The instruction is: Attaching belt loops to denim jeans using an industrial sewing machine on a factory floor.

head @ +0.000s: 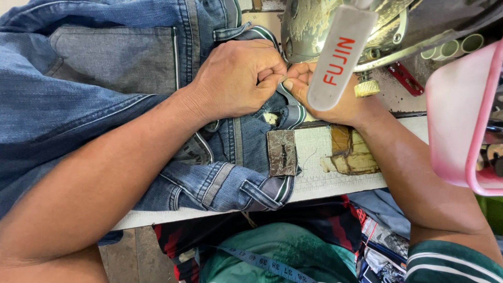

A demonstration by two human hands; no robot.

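Near the top centre of the frame, both hands meet over a pair of blue jeans [94, 89] spread across the white desk [335, 181]. On the left, the left hand [238, 78] is curled into a tight fist, knuckles up, with its fingers folded down on a bunched bit of the denim waistband; the thumb presses against the forefinger right at the spot where the two hands touch. Just to its right, the right hand [325, 94] is partly hidden behind a white lamp arm [340, 55] with red lettering, so only the thumb and the heel of the palm show; the thumb tip pinches the same fold of cloth, and I cannot tell how the other fingers are set

Most of the jeans lie in the upper left and left of the frame, under the left forearm, with a grey back pocket [115, 57] showing at the upper left. A striped inner waistband [293, 112] runs from the pinched spot down toward the centre. Just below the hands, a dark patch with a slit [283, 152] rests on the cloth. A metal sewing machine head [309, 26] stands at the top, right above the hands. At the right edge sits a pink plastic tray [461, 115]
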